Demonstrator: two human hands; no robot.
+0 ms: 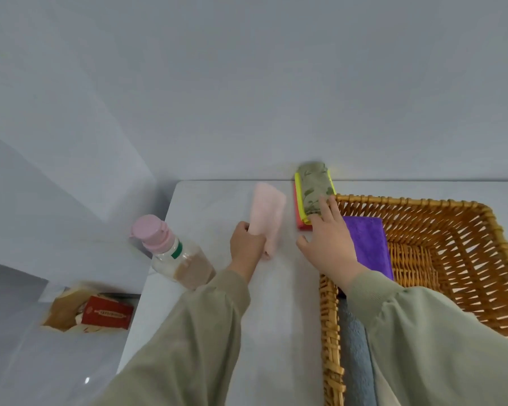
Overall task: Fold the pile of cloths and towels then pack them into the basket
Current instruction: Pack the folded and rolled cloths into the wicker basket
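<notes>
A folded pale pink cloth (268, 213) lies on the white table, and my left hand (246, 247) grips its near end. My right hand (330, 244) rests with spread fingers on a stack of folded cloths (313, 191): a green leaf-patterned one on top, yellow and red ones beneath, against the back wall. The wicker basket (440, 209) stands at the right. Inside it lie a folded purple cloth (370, 244) and a grey-blue towel (354, 353), partly hidden by my right sleeve.
A plastic bottle (173, 253) with a pink cap stands at the table's left edge, close to my left forearm. Below the table on the left sits a brown bag holding a red box (106, 313). A grey wall rises right behind the table.
</notes>
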